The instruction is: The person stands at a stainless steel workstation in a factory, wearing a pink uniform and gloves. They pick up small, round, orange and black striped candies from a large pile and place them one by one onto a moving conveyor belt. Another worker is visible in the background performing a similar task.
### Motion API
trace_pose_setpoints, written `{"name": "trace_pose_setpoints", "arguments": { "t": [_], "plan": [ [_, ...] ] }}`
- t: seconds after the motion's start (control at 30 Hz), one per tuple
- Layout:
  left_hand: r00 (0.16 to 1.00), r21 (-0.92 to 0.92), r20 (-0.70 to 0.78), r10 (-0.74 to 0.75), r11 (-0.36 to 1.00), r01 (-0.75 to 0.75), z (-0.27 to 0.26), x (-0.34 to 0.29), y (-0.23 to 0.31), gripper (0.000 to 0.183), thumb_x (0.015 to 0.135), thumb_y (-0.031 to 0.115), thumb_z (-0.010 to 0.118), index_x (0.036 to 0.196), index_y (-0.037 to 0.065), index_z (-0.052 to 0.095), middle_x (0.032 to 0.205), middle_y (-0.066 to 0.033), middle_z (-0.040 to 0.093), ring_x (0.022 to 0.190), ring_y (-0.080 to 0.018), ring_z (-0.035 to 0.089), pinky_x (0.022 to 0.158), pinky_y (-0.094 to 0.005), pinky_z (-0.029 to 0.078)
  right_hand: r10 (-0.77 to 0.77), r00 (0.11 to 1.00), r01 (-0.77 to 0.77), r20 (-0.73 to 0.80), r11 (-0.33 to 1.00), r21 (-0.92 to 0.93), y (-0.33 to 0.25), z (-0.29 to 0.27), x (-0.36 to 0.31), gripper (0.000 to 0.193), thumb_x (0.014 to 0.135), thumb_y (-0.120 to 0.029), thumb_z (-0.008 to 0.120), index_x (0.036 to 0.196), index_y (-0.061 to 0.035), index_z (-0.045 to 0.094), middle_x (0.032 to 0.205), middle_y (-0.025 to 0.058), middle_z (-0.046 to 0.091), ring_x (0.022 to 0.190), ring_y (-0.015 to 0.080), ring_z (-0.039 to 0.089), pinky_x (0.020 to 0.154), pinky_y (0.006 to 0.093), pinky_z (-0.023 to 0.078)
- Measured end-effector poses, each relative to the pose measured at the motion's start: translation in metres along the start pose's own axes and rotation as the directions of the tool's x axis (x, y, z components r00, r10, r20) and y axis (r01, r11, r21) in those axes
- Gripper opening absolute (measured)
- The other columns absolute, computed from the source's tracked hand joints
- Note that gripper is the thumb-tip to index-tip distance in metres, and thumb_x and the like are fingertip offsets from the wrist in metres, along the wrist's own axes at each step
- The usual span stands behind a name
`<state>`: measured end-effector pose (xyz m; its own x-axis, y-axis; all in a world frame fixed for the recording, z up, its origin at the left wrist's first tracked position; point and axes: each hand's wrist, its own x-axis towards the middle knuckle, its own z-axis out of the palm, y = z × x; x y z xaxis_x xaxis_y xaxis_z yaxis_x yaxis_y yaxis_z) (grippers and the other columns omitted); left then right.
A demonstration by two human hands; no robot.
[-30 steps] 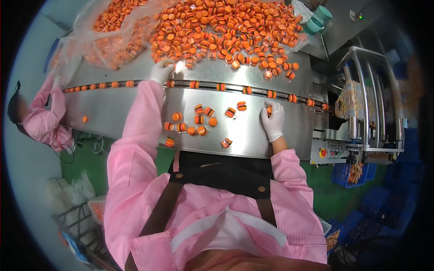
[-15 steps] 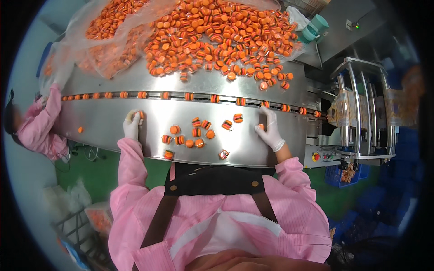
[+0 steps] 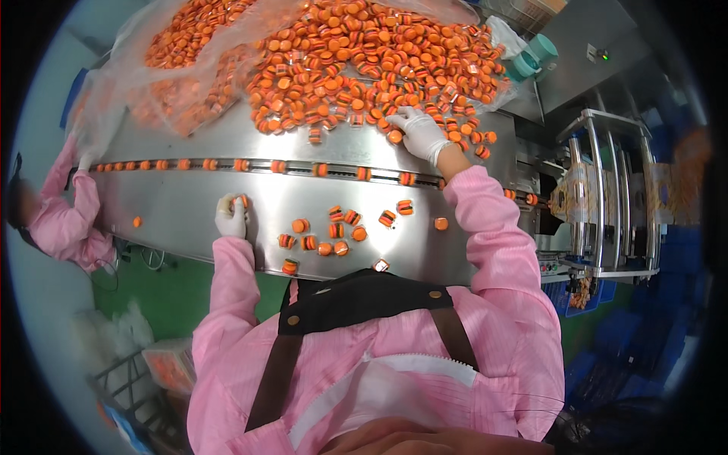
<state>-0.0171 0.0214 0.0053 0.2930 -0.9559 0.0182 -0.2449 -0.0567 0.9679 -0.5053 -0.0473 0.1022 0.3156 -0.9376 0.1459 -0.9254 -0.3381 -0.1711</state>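
Note:
Burger-shaped candies, orange with red and dark layers, lie in a large pile on the far side of the steel table. My gloved right hand reaches over the conveyor to the pile's near edge, fingers stretched over the candies and nothing visibly gripped. On the near left, my gloved left hand is closed on one candy, held by the fingertips. Between my arms several loose candies are scattered. A single orange candy lies to their right.
A narrow conveyor channel crosses the table, carrying spaced candies toward a machine with metal bars at the right. Clear plastic sheeting drapes the pile's left. A co-worker in pink stands at the far left. Turquoise cups stand back right.
My right hand has moved from the near side of the conveyor across to the pile. An orange candy that was beside it now lies alone. My left hand still holds its candy.

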Motion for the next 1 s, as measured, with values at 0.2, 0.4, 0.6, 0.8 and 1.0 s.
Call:
{"name": "trace_pose_setpoints", "arguments": {
  "t": [0.2,0.4,0.6,0.8,1.0],
  "plan": [
    [0.970,0.194,-0.007,0.244,0.952,-0.239,-0.002,0.003,-0.012,0.015,0.092,0.011,0.060,0.104,0.003,0.064,0.082,0.0004,0.059,0.061,-0.0054,0.051,0.053,-0.0207,0.041,-0.008,0.984,0.027,0.179,0.994,-0.102,0.000,0.001,0.017,0.016,0.088,-0.017,0.055,0.102,-0.0093,0.056,0.105,0.0129,0.060,0.104,0.0309,0.057,0.090,0.0429,0.044],
    [0.986,0.186,0.017,0.167,0.968,-0.167,0.000,-0.003,0.012,0.016,0.091,0.012,0.060,0.102,0.001,0.065,0.089,-0.0020,0.060,0.067,-0.0086,0.055,0.060,-0.0235,0.046,0.139,0.988,-0.115,-0.071,0.955,0.275,0.009,0.011,0.009,0.026,0.087,-0.017,0.060,0.109,-0.0051,0.055,0.106,0.0173,0.058,0.098,0.0347,0.058,0.083,0.0401,0.047],
    [0.992,0.181,0.015,0.125,0.975,-0.126,0.004,-0.009,0.032,0.018,0.091,0.014,0.060,0.102,0.001,0.065,0.089,-0.0039,0.060,0.071,-0.0113,0.057,0.066,-0.0258,0.048,0.147,0.983,-0.062,-0.111,0.832,0.552,-0.038,-0.015,-0.043,0.027,0.082,-0.021,0.069,0.099,-0.0045,0.056,0.097,0.0130,0.056,0.085,0.0243,0.058,0.076,0.0350,0.047],
    [0.988,0.168,0.009,0.154,0.974,-0.154,-0.001,-0.002,0.004,0.014,0.092,0.011,0.059,0.099,0.001,0.065,0.089,-0.0034,0.060,0.066,-0.0089,0.055,0.060,-0.0231,0.045,0.037,0.932,-0.292,0.361,0.667,0.686,-0.075,-0.005,-0.094,0.023,0.086,-0.022,0.067,0.096,-0.0033,0.058,0.081,0.0080,0.058,0.073,0.0187,0.057,0.069,0.0328,0.048],
    [0.988,0.173,0.001,0.155,0.973,-0.153,-0.005,0.004,-0.013,0.012,0.092,0.010,0.058,0.097,0.001,0.065,0.090,-0.0040,0.061,0.066,-0.0092,0.055,0.059,-0.0239,0.046,-0.039,0.984,-0.066,0.174,0.825,0.561,-0.069,-0.009,-0.082,0.023,0.083,-0.024,0.069,0.090,-0.0031,0.061,0.089,0.0095,0.061,0.090,0.0256,0.059,0.084,0.0371,0.046]
  ]
}}
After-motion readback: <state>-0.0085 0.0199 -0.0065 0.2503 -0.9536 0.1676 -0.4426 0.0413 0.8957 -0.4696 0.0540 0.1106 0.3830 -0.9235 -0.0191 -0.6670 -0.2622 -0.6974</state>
